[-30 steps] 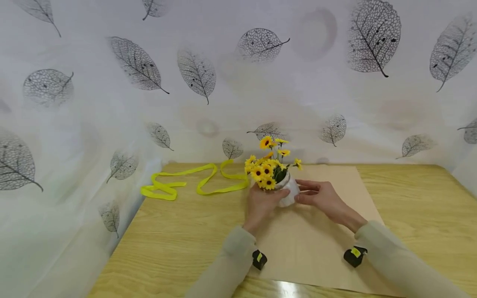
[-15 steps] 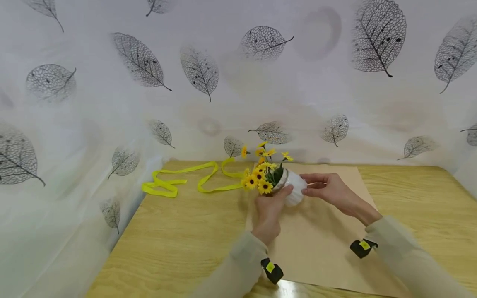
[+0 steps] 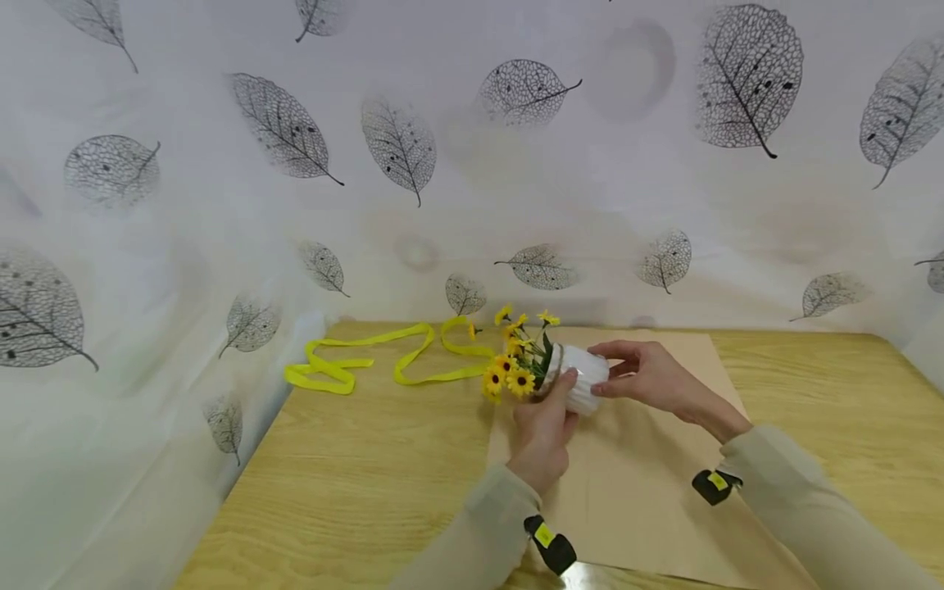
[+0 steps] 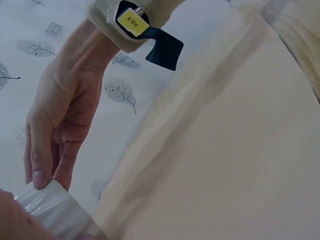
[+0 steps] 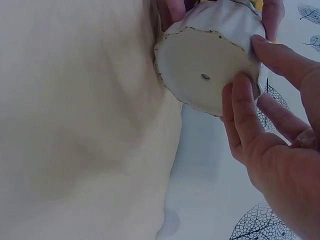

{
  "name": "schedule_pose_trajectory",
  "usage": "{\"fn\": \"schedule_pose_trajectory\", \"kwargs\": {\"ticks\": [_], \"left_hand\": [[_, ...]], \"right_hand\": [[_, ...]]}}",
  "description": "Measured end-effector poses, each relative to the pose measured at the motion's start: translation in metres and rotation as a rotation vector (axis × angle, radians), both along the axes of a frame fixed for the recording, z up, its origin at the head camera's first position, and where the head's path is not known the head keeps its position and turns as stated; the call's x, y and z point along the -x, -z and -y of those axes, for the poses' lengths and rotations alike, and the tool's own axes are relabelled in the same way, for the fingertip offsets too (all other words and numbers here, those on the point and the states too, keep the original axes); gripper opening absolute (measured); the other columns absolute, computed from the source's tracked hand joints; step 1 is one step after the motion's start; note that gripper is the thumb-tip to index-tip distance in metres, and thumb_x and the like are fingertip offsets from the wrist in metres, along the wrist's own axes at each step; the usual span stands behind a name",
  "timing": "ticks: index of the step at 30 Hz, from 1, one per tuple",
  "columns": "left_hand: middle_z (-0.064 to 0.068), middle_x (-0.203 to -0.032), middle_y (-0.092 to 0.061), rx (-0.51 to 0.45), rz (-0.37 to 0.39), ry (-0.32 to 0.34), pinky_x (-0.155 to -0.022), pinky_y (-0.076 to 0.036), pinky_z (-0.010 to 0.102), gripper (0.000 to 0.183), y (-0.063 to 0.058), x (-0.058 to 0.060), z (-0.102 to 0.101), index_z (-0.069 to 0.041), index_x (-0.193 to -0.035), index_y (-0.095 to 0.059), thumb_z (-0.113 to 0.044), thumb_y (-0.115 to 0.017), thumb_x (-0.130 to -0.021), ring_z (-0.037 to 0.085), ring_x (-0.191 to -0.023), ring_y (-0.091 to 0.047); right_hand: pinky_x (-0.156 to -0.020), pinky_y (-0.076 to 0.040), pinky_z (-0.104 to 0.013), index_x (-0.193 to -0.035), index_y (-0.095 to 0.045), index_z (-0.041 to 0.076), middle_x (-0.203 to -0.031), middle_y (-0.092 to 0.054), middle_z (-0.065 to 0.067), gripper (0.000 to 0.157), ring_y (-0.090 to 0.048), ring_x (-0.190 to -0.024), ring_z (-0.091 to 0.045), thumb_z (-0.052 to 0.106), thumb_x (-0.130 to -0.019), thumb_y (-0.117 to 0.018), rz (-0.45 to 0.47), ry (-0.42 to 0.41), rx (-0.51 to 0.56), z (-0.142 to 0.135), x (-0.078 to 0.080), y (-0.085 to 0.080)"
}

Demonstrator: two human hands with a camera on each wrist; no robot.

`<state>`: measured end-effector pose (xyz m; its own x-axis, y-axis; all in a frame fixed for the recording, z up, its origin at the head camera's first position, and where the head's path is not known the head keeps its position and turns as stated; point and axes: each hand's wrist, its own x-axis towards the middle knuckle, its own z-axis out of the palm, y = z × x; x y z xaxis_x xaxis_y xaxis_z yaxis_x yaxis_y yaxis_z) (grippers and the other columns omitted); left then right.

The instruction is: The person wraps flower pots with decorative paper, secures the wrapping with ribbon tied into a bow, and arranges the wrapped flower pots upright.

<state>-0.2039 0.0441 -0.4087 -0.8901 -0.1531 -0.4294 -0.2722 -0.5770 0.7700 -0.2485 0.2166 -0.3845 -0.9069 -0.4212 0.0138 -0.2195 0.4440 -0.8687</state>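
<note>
A white ribbed flower pot (image 3: 587, 378) lies tipped on its side in the air over the brown paper, its mouth facing left. Yellow sunflower-like blooms (image 3: 509, 373) with green leaves stick out of it, and a twine band circles its rim. My left hand (image 3: 544, 430) grips the pot near the rim, thumb on top. At the base end my right hand (image 3: 645, 379) pinches the pot's edge between thumb and fingers. The right wrist view shows the pot's pale underside (image 5: 200, 70) with a small hole, right fingertips touching it.
Brown paper (image 3: 627, 492) lies flat on the wooden table (image 3: 354, 467) beneath both hands. A yellow ribbon (image 3: 413, 377) runs in loose loops at the back left. A white leaf-print cloth (image 3: 442, 164) hangs behind and at the left.
Both hands have tilted the pot from nearly upright onto its side. The flowers have swung left and down, and the base has turned toward the right.
</note>
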Motion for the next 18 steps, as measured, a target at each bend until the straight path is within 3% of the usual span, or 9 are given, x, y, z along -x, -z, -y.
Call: {"fn": "schedule_pose_trajectory", "kwargs": {"ticks": [11, 18], "left_hand": [[0.015, -0.131, -0.066, 0.003, 0.028, -0.012, -0.105, -0.054, 0.045, 0.066, -0.001, -0.005, -0.001, -0.003, -0.140, -0.055, -0.036, -0.080, -0.089, 0.023, -0.115, -0.067], [0.023, -0.136, -0.059, -0.023, 0.050, 0.003, -0.107, -0.053, 0.047, 0.077, -0.001, -0.006, 0.002, 0.003, -0.147, -0.041, -0.040, -0.075, -0.093, 0.030, -0.122, -0.064]], "right_hand": [[-0.076, -0.059, -0.024, -0.139, -0.060, -0.001, -0.118, -0.072, -0.021, 0.057, -0.071, -0.098, -0.020, 0.014, -0.088, -0.081, -0.024, -0.032, -0.065, 0.006, 0.005, -0.007], [-0.076, -0.059, -0.027, -0.139, -0.060, -0.002, -0.116, -0.073, -0.020, 0.055, -0.070, -0.098, -0.022, 0.014, -0.089, -0.079, -0.034, -0.050, -0.096, 0.012, 0.009, -0.010]]}}
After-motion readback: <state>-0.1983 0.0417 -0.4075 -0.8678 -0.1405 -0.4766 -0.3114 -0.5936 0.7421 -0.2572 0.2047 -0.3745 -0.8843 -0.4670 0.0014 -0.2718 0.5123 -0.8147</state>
